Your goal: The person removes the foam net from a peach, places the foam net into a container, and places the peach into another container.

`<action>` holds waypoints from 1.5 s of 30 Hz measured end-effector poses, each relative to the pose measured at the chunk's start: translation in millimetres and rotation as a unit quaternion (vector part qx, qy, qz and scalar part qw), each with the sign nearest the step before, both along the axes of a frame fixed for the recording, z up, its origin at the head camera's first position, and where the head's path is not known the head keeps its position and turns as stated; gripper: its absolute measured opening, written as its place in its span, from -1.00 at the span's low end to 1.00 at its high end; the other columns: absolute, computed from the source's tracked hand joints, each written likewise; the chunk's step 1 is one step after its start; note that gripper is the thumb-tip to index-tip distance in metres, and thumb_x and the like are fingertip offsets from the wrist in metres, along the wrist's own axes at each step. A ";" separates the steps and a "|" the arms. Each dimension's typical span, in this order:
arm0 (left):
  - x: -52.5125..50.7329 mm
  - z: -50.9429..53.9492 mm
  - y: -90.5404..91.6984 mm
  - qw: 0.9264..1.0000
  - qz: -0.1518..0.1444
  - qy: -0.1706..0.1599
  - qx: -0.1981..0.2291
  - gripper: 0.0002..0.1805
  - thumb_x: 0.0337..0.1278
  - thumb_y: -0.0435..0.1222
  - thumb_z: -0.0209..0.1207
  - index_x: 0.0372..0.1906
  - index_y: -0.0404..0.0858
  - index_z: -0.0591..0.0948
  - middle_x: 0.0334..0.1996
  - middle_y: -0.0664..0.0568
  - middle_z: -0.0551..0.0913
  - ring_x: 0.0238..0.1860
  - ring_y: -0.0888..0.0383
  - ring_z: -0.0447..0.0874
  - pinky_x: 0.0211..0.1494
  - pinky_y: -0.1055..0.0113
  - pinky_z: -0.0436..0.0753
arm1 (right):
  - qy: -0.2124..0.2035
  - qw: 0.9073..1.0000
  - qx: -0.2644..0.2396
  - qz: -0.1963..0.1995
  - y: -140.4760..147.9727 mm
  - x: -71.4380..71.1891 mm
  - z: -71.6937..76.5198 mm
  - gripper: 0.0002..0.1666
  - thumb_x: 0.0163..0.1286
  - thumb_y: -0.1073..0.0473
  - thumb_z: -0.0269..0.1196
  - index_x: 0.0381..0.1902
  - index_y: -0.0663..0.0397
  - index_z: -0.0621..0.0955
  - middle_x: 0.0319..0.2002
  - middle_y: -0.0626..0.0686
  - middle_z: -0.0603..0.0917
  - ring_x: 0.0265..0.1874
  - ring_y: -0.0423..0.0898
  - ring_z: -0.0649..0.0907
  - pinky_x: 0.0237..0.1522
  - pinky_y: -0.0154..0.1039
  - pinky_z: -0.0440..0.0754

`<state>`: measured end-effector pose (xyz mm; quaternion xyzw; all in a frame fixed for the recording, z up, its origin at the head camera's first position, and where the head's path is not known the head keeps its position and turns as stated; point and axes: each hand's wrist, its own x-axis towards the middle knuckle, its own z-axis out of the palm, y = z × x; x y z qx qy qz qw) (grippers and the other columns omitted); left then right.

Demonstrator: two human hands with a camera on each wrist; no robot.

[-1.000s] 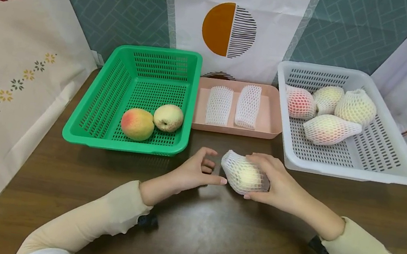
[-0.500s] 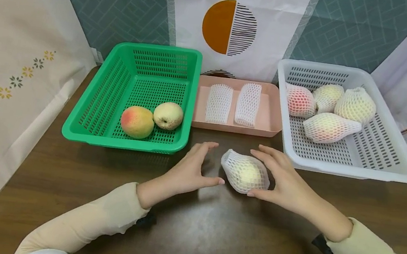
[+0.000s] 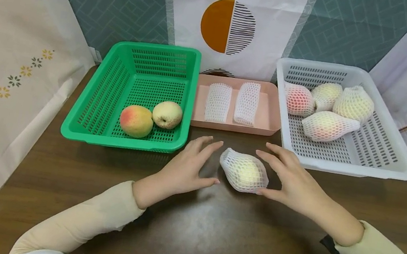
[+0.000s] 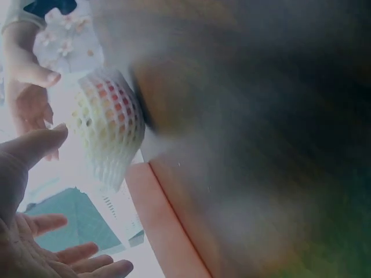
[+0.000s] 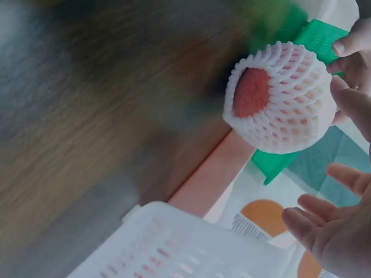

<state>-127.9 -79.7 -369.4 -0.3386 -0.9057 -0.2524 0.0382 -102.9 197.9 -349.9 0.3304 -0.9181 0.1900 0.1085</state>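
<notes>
A peach in a white foam net [image 3: 245, 173] lies on the dark wooden table between the two hands. The net's loose end points to the left in the head view. In the right wrist view, reddish skin of the netted peach [image 5: 278, 98] shows through the net's opening. My left hand [image 3: 185, 168] is spread to its left, thumb and fingers apart, holding nothing. To its right, my right hand [image 3: 295, 184] has its fingers extended and apart. Its thumb tip lies right by the net's edge; whether they touch I cannot tell.
At the back left, a green basket [image 3: 82, 122] holds two bare fruits [image 3: 136, 121]. A pink tray [image 3: 266, 105] with two foam nets [image 3: 218, 103] stands in the middle. The white basket [image 3: 390, 172] at the right holds several netted fruits [image 3: 330, 127].
My right hand has let go of the netted peach and drawn back to the right, fingers opening. My left hand has spread and shifted slightly left. The peach stays on the table.
</notes>
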 end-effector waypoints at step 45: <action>-29.4 19.2 35.6 0.980 -0.171 0.021 -0.100 -0.12 -0.01 -0.11 0.38 0.42 -0.08 0.22 0.40 -0.14 0.20 0.35 -0.09 0.27 0.27 0.00 0.45 | -0.176 0.980 -0.065 -0.061 4.7 24.3 -14.4 -0.02 0.01 0.09 0.50 0.31 0.26 0.28 0.22 0.31 0.41 0.16 0.27 0.45 0.11 0.22 0.46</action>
